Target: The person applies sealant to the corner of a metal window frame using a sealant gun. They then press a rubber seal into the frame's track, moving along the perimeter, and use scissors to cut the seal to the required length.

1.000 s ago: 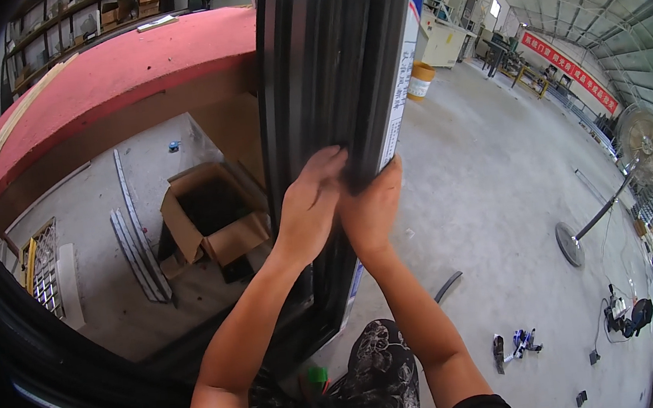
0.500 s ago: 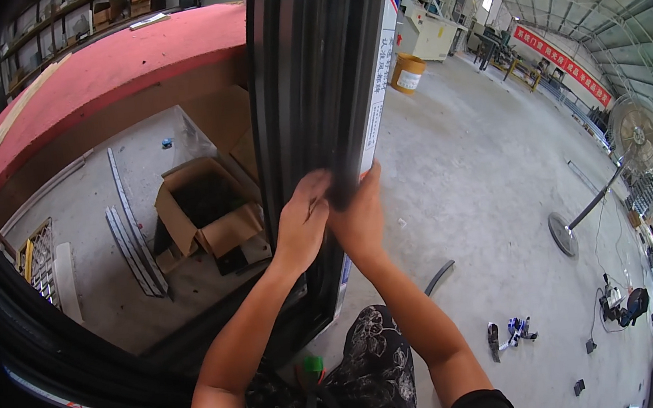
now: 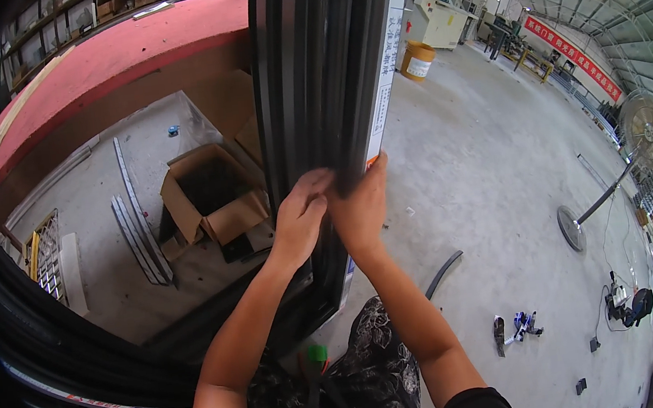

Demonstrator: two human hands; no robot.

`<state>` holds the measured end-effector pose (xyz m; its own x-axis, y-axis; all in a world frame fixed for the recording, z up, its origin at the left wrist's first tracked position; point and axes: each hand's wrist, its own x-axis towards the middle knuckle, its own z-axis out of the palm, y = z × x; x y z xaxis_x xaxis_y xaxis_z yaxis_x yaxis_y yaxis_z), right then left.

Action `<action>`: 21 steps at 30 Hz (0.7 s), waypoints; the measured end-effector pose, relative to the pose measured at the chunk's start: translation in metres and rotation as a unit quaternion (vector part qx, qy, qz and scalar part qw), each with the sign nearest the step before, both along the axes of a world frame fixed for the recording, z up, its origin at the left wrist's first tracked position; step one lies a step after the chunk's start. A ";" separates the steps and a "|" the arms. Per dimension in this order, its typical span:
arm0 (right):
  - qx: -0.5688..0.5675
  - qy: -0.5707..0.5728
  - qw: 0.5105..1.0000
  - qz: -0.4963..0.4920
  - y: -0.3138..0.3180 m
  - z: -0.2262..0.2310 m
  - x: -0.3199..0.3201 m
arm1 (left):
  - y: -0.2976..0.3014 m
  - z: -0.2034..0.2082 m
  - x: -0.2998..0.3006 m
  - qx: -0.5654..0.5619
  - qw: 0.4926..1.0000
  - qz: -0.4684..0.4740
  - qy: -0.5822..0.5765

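Observation:
A tall black grooved frame (image 3: 303, 70), like a window or door frame, stands upright in front of me. A printed white film strip (image 3: 384, 84) runs down its right side. My left hand (image 3: 300, 215) is against the grooved face, its fingers bent together and slightly blurred; whatever they pinch, if anything, is hidden. Close beside it, my right hand (image 3: 360, 212) wraps round the frame's right edge, at the lower part of the white strip. Its inner fingers are partly hidden by the dark profile. The hands almost touch each other.
Through the frame I see an open cardboard box (image 3: 211, 193), several narrow strips (image 3: 137, 234) and a red-topped table (image 3: 125, 58). On the right floor are a standing fan (image 3: 571, 228), a curved dark strip (image 3: 443, 273), power tools (image 3: 632, 306) and a yellow bucket (image 3: 416, 61).
The view has shifted slightly, so the surroundings sit a little further right. Both hands stay at the same part of the frame, with small finger movements.

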<state>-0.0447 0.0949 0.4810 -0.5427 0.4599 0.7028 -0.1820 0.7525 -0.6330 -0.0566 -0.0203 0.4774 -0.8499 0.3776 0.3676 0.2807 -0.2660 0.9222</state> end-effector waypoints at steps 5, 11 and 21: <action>0.035 0.032 0.997 -0.052 0.001 -0.004 -0.008 | 0.002 0.001 -0.010 -0.008 0.999 -0.011 0.042; 0.009 0.001 1.000 -0.016 0.003 -0.007 -0.001 | -0.001 0.002 0.006 -0.002 1.000 -0.015 -0.013; 0.037 0.040 0.997 -0.053 0.003 -0.022 -0.005 | 0.008 -0.013 0.005 -0.026 0.999 0.024 0.025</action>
<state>-0.0497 0.0981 0.4587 -0.4354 0.4564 0.7760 -0.1461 0.8148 -0.5611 -0.0515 -0.0128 0.4646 -0.8480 0.3572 0.3915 0.3384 -0.2038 0.9187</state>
